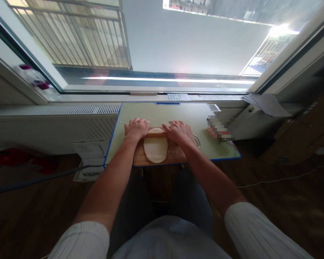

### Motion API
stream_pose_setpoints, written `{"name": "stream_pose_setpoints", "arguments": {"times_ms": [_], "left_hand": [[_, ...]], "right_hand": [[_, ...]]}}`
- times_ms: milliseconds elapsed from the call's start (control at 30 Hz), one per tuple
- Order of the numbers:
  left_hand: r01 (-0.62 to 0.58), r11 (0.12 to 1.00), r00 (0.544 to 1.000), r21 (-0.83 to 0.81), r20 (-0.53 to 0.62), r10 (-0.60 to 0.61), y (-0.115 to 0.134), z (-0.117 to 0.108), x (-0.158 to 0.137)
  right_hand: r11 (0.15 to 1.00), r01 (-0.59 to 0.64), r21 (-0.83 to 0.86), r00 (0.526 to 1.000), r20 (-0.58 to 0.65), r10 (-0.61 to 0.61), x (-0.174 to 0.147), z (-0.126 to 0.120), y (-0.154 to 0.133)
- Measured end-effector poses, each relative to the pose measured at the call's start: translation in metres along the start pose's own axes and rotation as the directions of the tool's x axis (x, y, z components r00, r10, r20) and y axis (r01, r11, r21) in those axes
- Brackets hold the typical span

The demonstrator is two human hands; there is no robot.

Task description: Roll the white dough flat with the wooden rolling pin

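Note:
A flat, roughly oval sheet of dough (156, 149) lies on a wooden board (175, 153) in front of me. Across its far part rests a wooden rolling pin (156, 134). My left hand (136, 128) is on the pin's left end, and my right hand (179, 131) covers its right end. Both hands curl over the pin from above, hiding its ends. A little dough shows beyond the pin. At the board's right side, beside my right wrist, a metal handle (197, 141) sticks out.
The board sits on a small pale green table (194, 115) with a blue edge. A blurred-out item (220, 128) stands on its right. Behind are a radiator (97, 109), a window and a sill; a bottle (35, 77) stands at the left. A dark cable (51, 176) runs at the left.

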State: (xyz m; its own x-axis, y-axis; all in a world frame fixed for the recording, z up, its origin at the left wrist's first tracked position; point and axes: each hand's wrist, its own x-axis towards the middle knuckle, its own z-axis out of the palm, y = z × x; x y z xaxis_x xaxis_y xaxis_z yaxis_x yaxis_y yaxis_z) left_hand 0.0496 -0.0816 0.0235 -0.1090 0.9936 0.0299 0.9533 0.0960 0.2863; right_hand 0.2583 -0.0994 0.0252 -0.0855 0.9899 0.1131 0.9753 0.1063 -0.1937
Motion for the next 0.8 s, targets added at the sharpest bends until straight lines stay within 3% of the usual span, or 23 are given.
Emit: {"name": "stream_pose_setpoints", "arguments": {"times_ms": [200,567,800], "left_hand": [[-0.006,1.000,1.000,-0.006,-0.019,0.006,-0.001,0.003,0.006],[-0.034,0.999,0.999,0.017,-0.037,0.035,-0.002,0.003,-0.023],[-0.069,0.997,0.995,0.046,-0.065,0.072,-0.003,0.004,-0.039]], "right_hand": [[0.999,-0.043,0.022,0.999,0.009,0.043,0.008,0.005,0.000],[0.999,0.023,-0.049,0.999,-0.031,-0.024,-0.029,-0.010,-0.006],[0.997,0.053,-0.055,0.991,-0.116,-0.059,-0.043,0.002,-0.002]]}}
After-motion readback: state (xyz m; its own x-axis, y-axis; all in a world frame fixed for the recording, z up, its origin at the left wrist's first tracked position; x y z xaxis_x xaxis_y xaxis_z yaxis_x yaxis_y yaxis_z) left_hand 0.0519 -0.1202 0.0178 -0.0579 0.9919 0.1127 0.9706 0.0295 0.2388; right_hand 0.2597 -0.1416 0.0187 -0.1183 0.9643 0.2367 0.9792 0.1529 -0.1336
